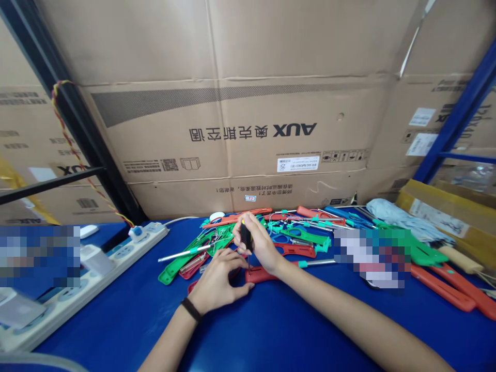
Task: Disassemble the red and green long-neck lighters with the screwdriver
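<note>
My right hand [260,243] grips a screwdriver [246,236] by its black handle, upright, with the thin shaft pointing down. The shaft's lower end meets a red long-nosed lighter [263,274] lying flat on the blue table. From that lighter a metal tube runs off to the right past a teal collar. My left hand [219,279] holds the lighter's left end between thumb and fingers, a dark band round its wrist. Right behind both hands is a pile of lighter parts, with green handle shells [182,261], another red handle [296,250] and thin wires.
A white power strip [116,253] with plugs runs along the left. At the right lie a green handle [422,250], red handles [445,287], light-blue cloth [403,219] and an open carton [437,209]. A large cardboard box [248,108] stands behind the table [248,341].
</note>
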Available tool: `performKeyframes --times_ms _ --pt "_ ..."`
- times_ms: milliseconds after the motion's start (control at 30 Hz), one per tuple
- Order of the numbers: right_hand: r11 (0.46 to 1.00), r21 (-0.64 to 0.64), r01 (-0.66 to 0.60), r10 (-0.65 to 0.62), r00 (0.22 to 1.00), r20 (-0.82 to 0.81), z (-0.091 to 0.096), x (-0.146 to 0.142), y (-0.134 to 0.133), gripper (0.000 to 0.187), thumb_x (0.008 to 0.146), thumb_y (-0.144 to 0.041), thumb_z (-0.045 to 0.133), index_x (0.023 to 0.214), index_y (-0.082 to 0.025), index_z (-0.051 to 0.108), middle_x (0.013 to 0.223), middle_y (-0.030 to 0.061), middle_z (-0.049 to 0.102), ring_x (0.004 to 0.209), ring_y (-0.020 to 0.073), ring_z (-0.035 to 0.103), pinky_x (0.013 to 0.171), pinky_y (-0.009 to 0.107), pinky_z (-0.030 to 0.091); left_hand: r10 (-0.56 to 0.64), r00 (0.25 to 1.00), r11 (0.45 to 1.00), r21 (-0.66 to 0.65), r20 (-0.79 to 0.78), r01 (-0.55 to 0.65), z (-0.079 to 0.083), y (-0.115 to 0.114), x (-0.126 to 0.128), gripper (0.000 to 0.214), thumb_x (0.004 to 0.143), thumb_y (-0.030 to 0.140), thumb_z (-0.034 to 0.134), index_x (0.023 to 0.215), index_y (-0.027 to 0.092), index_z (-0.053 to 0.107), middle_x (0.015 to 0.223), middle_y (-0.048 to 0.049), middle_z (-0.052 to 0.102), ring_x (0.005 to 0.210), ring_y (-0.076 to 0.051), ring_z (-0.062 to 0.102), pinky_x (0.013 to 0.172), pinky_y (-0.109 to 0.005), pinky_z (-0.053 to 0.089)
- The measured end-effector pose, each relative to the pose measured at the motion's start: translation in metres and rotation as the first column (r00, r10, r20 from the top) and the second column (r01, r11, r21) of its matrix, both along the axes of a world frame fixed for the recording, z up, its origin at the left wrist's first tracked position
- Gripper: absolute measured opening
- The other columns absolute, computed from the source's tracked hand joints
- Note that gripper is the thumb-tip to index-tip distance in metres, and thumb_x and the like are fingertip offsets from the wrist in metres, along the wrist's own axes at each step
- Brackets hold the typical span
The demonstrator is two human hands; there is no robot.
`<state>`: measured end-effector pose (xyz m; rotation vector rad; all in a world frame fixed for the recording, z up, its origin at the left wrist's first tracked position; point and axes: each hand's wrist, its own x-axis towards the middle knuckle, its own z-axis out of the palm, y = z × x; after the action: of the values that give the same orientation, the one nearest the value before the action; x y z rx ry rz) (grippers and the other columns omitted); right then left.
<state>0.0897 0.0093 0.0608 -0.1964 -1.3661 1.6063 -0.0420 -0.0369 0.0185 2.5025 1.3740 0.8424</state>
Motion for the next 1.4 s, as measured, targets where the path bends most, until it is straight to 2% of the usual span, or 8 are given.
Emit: performKeyframes --times_ms 333,567,733,933,1033,1167,1333,1400 --pt "0.990 0.029 -0.139 0.137 0.989 0.063 0.005 0.007 0.001 0.034 0.085 -0.049 0.037 0.074 -0.020 0.049 0.056 -0.0039 0.044 0.046 0.0100 0.034 0.042 0.022 0.028 0.020 1.000 1.000 0.003 0.005 -0.020 0.002 -0.001 0.002 0.018 0.068 0.032 0.071 0.082 0.022 0.068 0.093 -0.0034 0.070 0.092 -0.024 0.060 0.089 -0.041 0.043" --pt "0.996 0.061 -0.059 0.053 0.994 0.095 0.006 0.005 -0.008 0.034 0.070 -0.035 0.072 0.084 -0.023 0.043 0.074 -0.0049 0.051 0.058 0.0091 0.046 0.056 0.023 0.037 0.063 0.998 0.998 0.021 -0.012 -0.062 -0.003 -0.001 0.000 0.021 0.065 0.031 0.073 0.084 0.022 0.069 0.095 -0.0044 0.069 0.095 -0.027 0.060 0.088 -0.040 0.045" --pt "0.988 0.103 -0.114 0.101 0.988 0.120 0.006 0.006 -0.005 0.031 0.087 -0.052 0.048 0.082 -0.021 0.047 0.073 -0.0020 0.050 0.058 0.0100 0.045 0.055 0.025 0.037 0.046 0.999 0.999 0.003 -0.012 -0.046 -0.001 -0.001 0.001 0.020 0.067 0.032 0.072 0.084 0.022 0.070 0.092 -0.0039 0.069 0.092 -0.025 0.060 0.087 -0.039 0.045" --pt "0.996 0.082 -0.045 0.040 0.997 0.072 0.005 0.007 -0.004 0.031 0.085 -0.054 0.050 0.083 -0.024 0.040 0.069 -0.0066 0.043 0.044 0.0059 0.033 0.043 0.021 0.028 0.024 1.000 1.000 -0.014 0.011 -0.024 0.000 -0.001 0.001 0.019 0.067 0.029 0.072 0.083 0.022 0.068 0.093 -0.0031 0.070 0.092 -0.024 0.061 0.089 -0.039 0.044" --pt "0.988 0.120 -0.101 0.084 0.986 0.145 0.006 0.010 -0.009 0.035 0.091 -0.055 0.036 0.084 -0.022 0.045 0.072 -0.0030 0.045 0.055 0.0089 0.042 0.050 0.023 0.036 0.041 0.999 0.999 -0.003 0.010 -0.041 0.000 -0.001 0.001 0.019 0.066 0.030 0.073 0.083 0.022 0.069 0.090 -0.0031 0.070 0.090 -0.025 0.061 0.089 -0.039 0.044" --pt "0.977 0.213 0.012 -0.052 0.982 0.182 0.008 0.014 -0.014 0.030 0.080 -0.044 0.063 0.087 -0.023 0.042 0.084 -0.0019 0.047 0.068 0.0108 0.047 0.063 0.025 0.042 0.018 0.999 1.000 -0.020 0.026 -0.018 0.001 -0.001 0.002 0.023 0.066 0.026 0.072 0.088 0.022 0.069 0.097 -0.0028 0.070 0.096 -0.025 0.061 0.090 -0.039 0.045" --pt "0.969 0.248 0.014 -0.074 0.970 0.233 0.005 0.016 -0.012 0.031 0.093 -0.051 0.035 0.092 -0.023 0.048 0.087 0.0003 0.046 0.070 0.0122 0.046 0.064 0.027 0.042 0.036 0.999 0.999 -0.027 0.007 -0.035 0.003 -0.001 0.003 0.020 0.066 0.028 0.073 0.085 0.023 0.070 0.091 -0.0029 0.070 0.092 -0.026 0.062 0.089 -0.040 0.045" --pt "0.966 0.258 0.028 -0.092 0.966 0.240 0.004 0.015 -0.012 0.027 0.091 -0.049 0.043 0.096 -0.023 0.048 0.088 0.0005 0.047 0.076 0.0134 0.049 0.069 0.028 0.043 0.032 0.999 0.999 -0.017 0.007 -0.032 0.002 -0.001 0.002 0.021 0.066 0.028 0.073 0.086 0.022 0.070 0.098 -0.0040 0.070 0.098 -0.027 0.060 0.091 -0.041 0.044"
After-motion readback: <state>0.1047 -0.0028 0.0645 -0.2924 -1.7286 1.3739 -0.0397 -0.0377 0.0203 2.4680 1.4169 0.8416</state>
